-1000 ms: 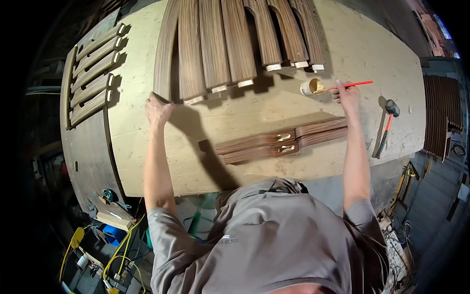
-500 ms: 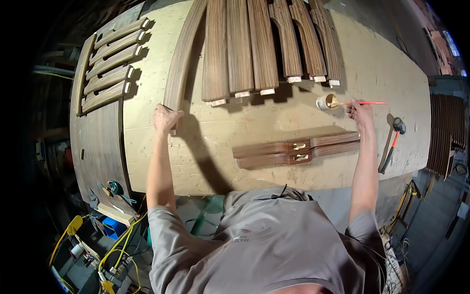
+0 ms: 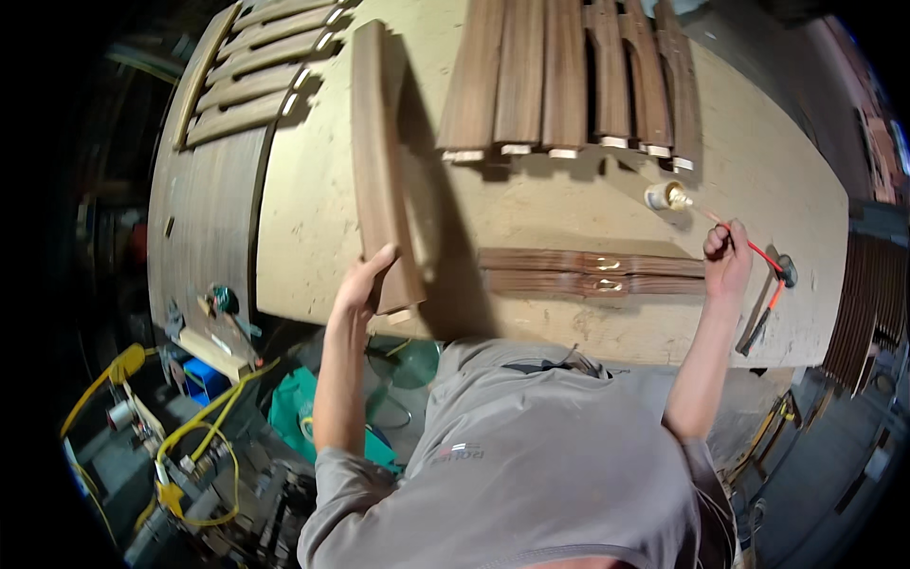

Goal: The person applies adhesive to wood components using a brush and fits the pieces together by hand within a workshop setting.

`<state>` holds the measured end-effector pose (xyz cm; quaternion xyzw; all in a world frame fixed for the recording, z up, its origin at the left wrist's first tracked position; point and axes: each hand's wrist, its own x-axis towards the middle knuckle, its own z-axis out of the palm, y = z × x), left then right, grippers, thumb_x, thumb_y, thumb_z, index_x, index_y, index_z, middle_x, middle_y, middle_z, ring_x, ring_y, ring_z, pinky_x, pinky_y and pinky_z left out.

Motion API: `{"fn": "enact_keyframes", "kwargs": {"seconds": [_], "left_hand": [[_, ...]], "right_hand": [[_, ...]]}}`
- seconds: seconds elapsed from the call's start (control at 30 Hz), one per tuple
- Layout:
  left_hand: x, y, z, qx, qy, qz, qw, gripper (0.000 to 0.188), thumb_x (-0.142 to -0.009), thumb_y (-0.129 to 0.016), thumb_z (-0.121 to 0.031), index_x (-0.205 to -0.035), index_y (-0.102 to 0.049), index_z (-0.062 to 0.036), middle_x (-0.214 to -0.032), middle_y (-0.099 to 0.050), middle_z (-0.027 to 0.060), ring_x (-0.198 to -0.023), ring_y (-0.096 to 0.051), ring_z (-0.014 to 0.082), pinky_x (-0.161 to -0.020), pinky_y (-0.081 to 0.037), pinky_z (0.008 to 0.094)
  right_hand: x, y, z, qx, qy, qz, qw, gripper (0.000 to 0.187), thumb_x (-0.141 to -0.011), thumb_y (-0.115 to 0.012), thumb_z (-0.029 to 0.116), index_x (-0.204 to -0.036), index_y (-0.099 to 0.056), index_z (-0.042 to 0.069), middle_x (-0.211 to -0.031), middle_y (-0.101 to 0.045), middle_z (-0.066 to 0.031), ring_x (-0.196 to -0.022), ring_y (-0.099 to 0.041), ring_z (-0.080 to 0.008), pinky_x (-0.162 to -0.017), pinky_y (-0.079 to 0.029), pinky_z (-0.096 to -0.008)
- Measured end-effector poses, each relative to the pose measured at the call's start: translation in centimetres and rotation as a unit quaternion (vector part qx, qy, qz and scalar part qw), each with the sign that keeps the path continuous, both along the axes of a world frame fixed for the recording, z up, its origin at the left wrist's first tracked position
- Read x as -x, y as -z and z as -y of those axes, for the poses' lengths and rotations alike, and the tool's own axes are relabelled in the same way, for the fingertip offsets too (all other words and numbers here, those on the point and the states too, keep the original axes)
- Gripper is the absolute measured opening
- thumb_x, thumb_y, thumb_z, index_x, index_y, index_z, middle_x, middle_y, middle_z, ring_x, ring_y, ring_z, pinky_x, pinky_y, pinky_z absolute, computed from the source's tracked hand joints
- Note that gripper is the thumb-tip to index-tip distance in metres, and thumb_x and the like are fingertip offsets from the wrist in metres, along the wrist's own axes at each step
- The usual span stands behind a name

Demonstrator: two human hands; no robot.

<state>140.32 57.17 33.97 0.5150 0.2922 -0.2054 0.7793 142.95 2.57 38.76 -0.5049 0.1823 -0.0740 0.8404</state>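
Observation:
My left hand (image 3: 365, 283) is wrapped around the near end of a long brown wooden leg (image 3: 381, 161), which is tilted up off the board and casts a shadow to its right. A pale tenon shows at the leg's near end. Pinched in my right hand (image 3: 727, 258) is a thin red-handled brush (image 3: 758, 250), its pale tip pointing toward a small cup (image 3: 656, 197) of cream-coloured paste lying on its side. Just left of the right hand, two shaped wooden pieces (image 3: 540, 270) lie side by side, each with a shiny cream patch in its middle.
Several wooden legs (image 3: 519, 85) with pale tenons lie in a row at the back. More slatted pieces (image 3: 251, 90) rest at the far left. A black-headed mallet (image 3: 770, 308) lies right of my hand on the pale board (image 3: 313, 237). Yellow cables (image 3: 204, 417) hang at lower left.
My left hand has lifted the wooden leg's end and drawn it nearer. The brush has come back from the cup with my right hand. The view has shifted.

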Motion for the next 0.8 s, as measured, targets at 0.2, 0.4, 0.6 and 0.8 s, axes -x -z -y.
{"fn": "enact_keyframes", "kwargs": {"seconds": [0.2, 0.4, 0.6, 0.8], "left_hand": [[-0.6, 2.1, 3.0, -0.061, 0.055, -0.007, 0.997, 0.049, -0.077, -0.072, -0.034, -0.110, -0.060, 0.0006, -0.099, -0.067, 0.0068, -0.085, -0.060, 0.0121, -0.075, -0.045, 0.0251], [-0.8, 2.6, 4.5, -0.017, 0.034, -0.002, 0.999, 0.050, -0.075, -0.074, -0.036, -0.110, -0.061, -0.0015, -0.101, -0.066, 0.0059, -0.090, -0.061, 0.0144, -0.078, -0.044, 0.0271], [-0.8, 2.3, 5.1, 0.004, 0.024, 0.006, 1.000, 0.051, -0.075, -0.074, -0.034, -0.110, -0.061, 0.0005, -0.101, -0.067, 0.0073, -0.089, -0.063, 0.0163, -0.079, -0.048, 0.0305], [-0.7, 1.6, 5.1, 0.023, -0.008, 0.011, 1.000, 0.042, -0.078, -0.073, -0.026, -0.108, -0.062, 0.0007, -0.100, -0.067, 0.0086, -0.093, -0.064, 0.0172, -0.081, -0.049, 0.0312]], "right_hand": [[4.5, -5.3, -18.8, 0.186, -0.205, 0.058, 0.959, 0.010, -0.090, -0.058, 0.009, -0.088, -0.057, -0.001, -0.071, -0.063, -0.0103, -0.059, -0.060, -0.0150, -0.053, -0.050, -0.0266], [7.1, -2.8, -24.7, 0.291, -0.293, 0.102, 0.905, 0.007, -0.086, -0.063, 0.002, -0.083, -0.057, -0.001, -0.066, -0.064, -0.0064, -0.057, -0.061, -0.0109, -0.054, -0.050, -0.0237], [7.2, -2.6, -27.0, 0.319, -0.318, 0.092, 0.888, 0.008, -0.085, -0.064, 0.003, -0.081, -0.058, 0.000, -0.065, -0.065, -0.0043, -0.055, -0.061, -0.0093, -0.053, -0.049, -0.0224], [7.4, -2.3, -24.8, 0.416, -0.256, 0.057, 0.871, 0.010, -0.085, -0.064, 0.005, -0.080, -0.058, 0.000, -0.065, -0.065, -0.0051, -0.057, -0.062, -0.0090, -0.054, -0.049, -0.0221]]}}
